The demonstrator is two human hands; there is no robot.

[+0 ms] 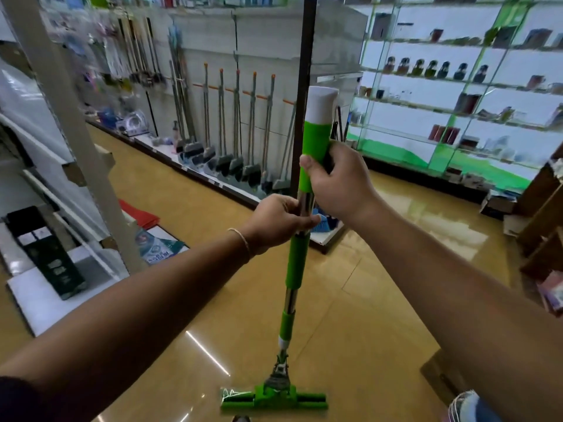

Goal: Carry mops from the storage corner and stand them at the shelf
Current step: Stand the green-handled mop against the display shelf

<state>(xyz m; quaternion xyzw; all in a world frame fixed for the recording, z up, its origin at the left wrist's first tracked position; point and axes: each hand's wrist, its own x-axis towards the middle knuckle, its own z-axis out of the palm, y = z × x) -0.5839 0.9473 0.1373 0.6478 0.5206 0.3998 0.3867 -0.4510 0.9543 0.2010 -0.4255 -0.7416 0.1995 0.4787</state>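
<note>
I hold one green mop (295,260) upright in front of me, its flat green head (274,399) low over the tan floor. My right hand (338,181) grips the green upper handle just below the white cap. Below it, my left hand (278,220) grips the chrome section of the pole. Ahead on the left, a shelf (231,190) carries a row of several upright mops (237,132) with grey handles and orange tips.
A dark vertical post (303,95) stands behind the mop handle. Glass display shelving (457,95) with small goods fills the right. A white shelf upright (61,117) and boxes (51,251) crowd the left. Wooden crates (542,226) sit at the right edge. Glossy floor (380,300) stretches ahead.
</note>
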